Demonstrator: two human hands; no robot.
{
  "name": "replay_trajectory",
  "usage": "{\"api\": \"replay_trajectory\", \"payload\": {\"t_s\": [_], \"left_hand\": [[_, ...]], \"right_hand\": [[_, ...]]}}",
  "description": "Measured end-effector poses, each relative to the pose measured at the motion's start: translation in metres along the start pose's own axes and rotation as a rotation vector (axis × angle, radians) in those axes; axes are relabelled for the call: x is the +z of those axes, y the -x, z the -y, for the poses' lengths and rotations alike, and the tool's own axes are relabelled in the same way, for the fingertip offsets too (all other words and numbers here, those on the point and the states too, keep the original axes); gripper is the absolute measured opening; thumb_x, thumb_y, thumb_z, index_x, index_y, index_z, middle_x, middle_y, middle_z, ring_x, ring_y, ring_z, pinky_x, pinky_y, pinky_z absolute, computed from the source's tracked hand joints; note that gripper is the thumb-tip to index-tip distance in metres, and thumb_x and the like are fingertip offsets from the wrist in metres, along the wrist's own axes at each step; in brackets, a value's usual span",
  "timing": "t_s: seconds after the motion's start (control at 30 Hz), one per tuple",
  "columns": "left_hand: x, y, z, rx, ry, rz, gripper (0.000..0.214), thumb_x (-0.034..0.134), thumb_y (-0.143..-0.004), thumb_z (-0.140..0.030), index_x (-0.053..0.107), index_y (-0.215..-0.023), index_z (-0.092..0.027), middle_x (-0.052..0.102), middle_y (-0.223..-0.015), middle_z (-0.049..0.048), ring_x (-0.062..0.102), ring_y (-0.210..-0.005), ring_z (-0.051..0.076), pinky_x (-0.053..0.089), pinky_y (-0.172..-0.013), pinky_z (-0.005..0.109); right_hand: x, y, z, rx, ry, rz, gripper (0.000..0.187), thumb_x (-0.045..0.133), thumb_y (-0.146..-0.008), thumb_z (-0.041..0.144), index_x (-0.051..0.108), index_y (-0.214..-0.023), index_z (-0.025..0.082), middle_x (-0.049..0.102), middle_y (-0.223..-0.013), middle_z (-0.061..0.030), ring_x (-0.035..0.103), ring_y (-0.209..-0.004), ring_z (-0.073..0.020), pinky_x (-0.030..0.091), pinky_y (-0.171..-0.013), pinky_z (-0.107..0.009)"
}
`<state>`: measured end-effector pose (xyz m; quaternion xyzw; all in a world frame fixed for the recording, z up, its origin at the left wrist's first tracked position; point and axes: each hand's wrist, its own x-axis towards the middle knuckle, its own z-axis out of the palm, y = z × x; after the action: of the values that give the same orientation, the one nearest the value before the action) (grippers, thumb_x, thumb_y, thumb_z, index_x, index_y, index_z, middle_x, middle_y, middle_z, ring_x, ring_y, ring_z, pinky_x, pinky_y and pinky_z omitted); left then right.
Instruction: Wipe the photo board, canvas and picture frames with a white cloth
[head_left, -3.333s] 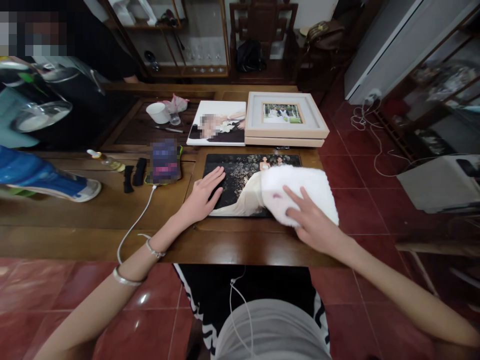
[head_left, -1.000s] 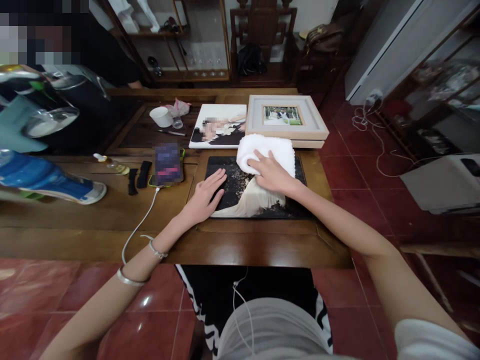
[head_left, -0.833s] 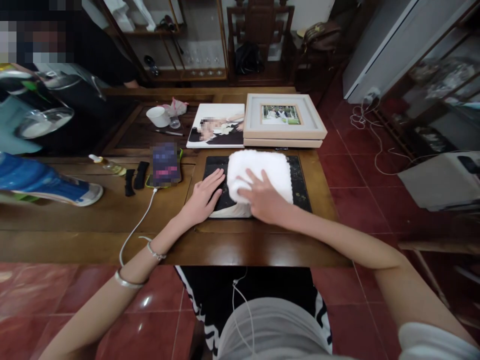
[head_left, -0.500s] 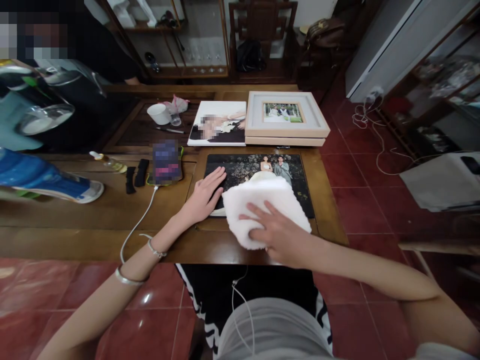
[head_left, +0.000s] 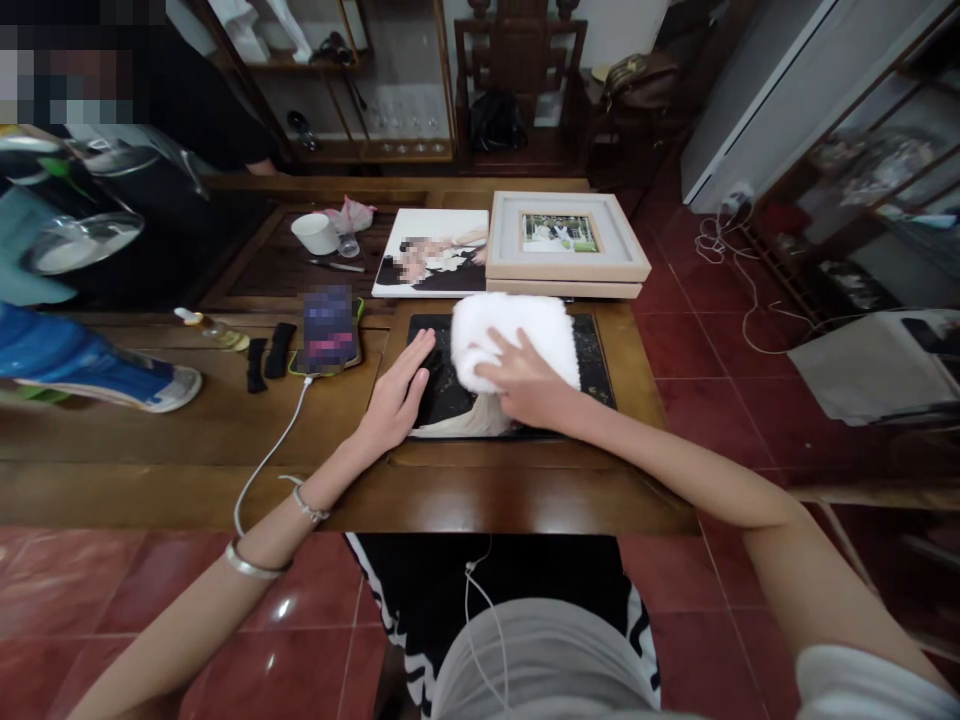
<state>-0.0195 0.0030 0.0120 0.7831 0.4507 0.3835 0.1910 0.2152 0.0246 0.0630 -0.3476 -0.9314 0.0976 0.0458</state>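
Observation:
A dark photo panel (head_left: 444, 405) lies flat on the wooden table, a pale dress train showing along its lower edge. A folded fluffy white cloth (head_left: 536, 330) covers its upper middle and hides the couple pictured there. My right hand (head_left: 529, 380) presses on this cloth, fingers spread over it and its lower part gripped. At the panel's left edge, my left hand (head_left: 394, 395) rests flat with fingers stretched out, holding nothing. Just beyond the panel are a white-edged photo print (head_left: 431, 255) and a pale wooden picture frame (head_left: 622, 245) stacked on another.
To the left lie a phone (head_left: 330, 325) on a white cable (head_left: 277, 455), black straps (head_left: 280, 350), a dropper bottle (head_left: 214, 328) and a blue bottle (head_left: 97, 355). A white cup (head_left: 315, 234) stands farther back. Another person (head_left: 217, 110) is across the table.
My right hand has pushed the white cloth away from me, up over the pictured couple, uncovering the panel's lower part. My left hand stays at the left edge.

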Motion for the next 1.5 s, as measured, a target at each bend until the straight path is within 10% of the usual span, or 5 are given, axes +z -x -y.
{"api": "replay_trajectory", "payload": {"t_s": [0.23,0.5,0.87,1.13,1.5], "left_hand": [[-0.002,0.002,-0.002,-0.011,0.030,-0.074,0.054,0.025,-0.104,-0.041,0.037,-0.150,-0.015,0.040,-0.154,0.0127,0.036,-0.143,0.023,0.027,-0.119,0.042],[-0.001,-0.001,0.002,-0.004,-0.128,0.193,0.044,0.039,-0.100,-0.040,0.055,-0.136,-0.020,0.046,-0.149,0.0125,0.029,-0.146,0.030,0.028,-0.114,0.060],[-0.002,-0.002,0.002,0.008,-0.151,0.155,0.041,0.042,-0.099,-0.036,0.057,-0.132,-0.016,0.053,-0.143,0.0141,0.034,-0.144,0.029,0.030,-0.115,0.055],[-0.001,-0.002,-0.003,0.004,-0.091,0.128,0.039,0.044,-0.099,-0.034,0.055,-0.132,-0.016,0.050,-0.146,0.0144,0.034,-0.144,0.027,0.028,-0.117,0.052],[-0.031,-0.001,-0.018,-0.773,0.863,-0.183,0.040,0.056,-0.086,-0.041,0.062,-0.117,-0.018,0.066,-0.121,0.0154,0.059,-0.122,0.031,0.044,-0.107,0.053]], "right_hand": [[0.005,0.039,0.043,-0.454,-0.149,0.116,0.041,0.050,-0.072,0.003,0.066,-0.107,0.018,0.048,-0.149,-0.0088,0.027,-0.146,-0.0323,0.015,-0.117,-0.064],[-0.014,0.060,-0.007,0.036,-0.109,-0.035,0.041,0.043,-0.071,0.000,0.059,-0.106,0.014,0.057,-0.133,-0.0215,0.039,-0.139,-0.0319,0.030,-0.111,-0.058],[-0.011,-0.056,-0.009,0.015,-0.228,-0.173,0.037,0.036,-0.076,0.007,0.057,-0.106,0.018,0.066,-0.102,-0.0094,0.057,-0.092,-0.0277,0.041,-0.088,-0.040],[-0.005,0.041,-0.050,0.202,-0.169,-0.210,0.030,0.041,-0.071,0.008,0.057,-0.093,0.020,0.069,-0.097,-0.0075,0.061,-0.105,-0.0300,0.034,-0.109,-0.053],[0.015,0.104,-0.019,0.216,-0.109,-0.311,0.022,0.048,-0.072,0.006,0.054,-0.087,0.021,0.057,-0.138,-0.0194,0.036,-0.142,-0.0285,0.025,-0.116,-0.059]]}}
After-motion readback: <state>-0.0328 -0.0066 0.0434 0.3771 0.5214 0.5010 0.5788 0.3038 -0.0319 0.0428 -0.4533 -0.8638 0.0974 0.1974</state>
